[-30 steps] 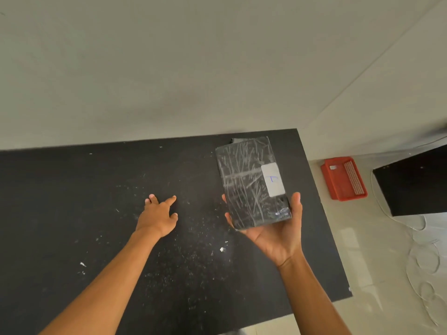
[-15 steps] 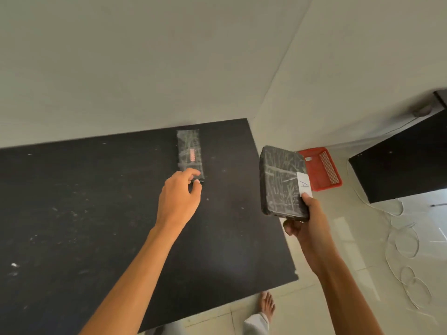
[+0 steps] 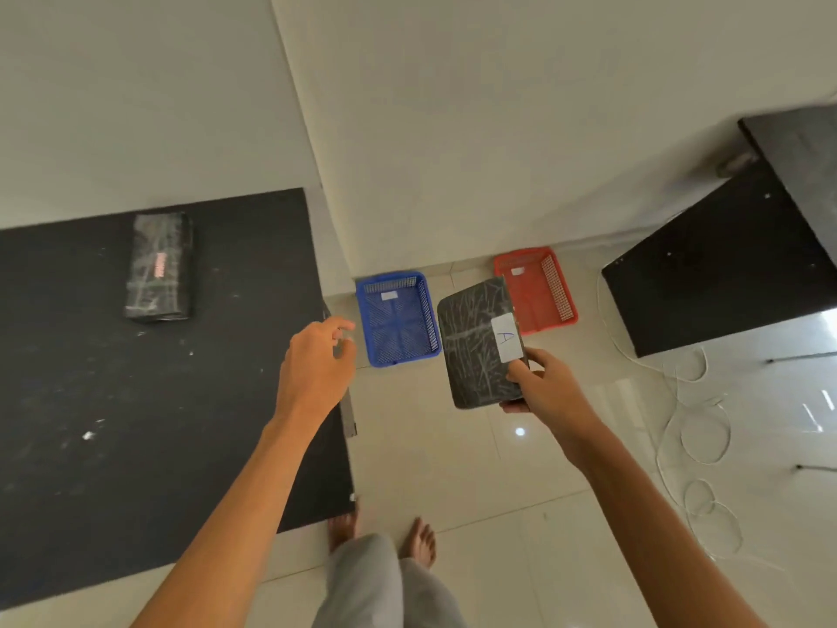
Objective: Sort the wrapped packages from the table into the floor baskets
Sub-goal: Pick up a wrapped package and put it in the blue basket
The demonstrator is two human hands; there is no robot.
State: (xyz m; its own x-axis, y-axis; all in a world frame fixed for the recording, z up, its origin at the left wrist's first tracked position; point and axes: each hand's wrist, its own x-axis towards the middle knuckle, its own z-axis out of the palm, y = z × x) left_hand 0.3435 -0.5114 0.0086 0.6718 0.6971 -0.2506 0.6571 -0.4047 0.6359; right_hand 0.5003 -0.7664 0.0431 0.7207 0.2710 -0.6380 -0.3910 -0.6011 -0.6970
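Note:
My right hand (image 3: 548, 394) grips a black wrapped package (image 3: 475, 346) by its lower right corner; a white label with a letter A faces up. The package hangs over the floor, between the blue basket (image 3: 397, 318) and the red basket (image 3: 536, 290). My left hand (image 3: 317, 369) hovers at the right edge of the black table (image 3: 136, 423), fingers loosely curled and holding nothing. A second wrapped package (image 3: 158, 267) with a reddish mark lies on the table at the back.
Both baskets stand on the tiled floor by the wall, each with a small white tag. A dark cabinet (image 3: 733, 274) stands at the right. Loose white cable (image 3: 697, 446) coils on the floor to the right. My bare feet (image 3: 421, 539) are below.
My view has swung right, away from the table. The right hand carried the labelled package out over the floor baskets. The left hand left the second package and drew back to the table edge.

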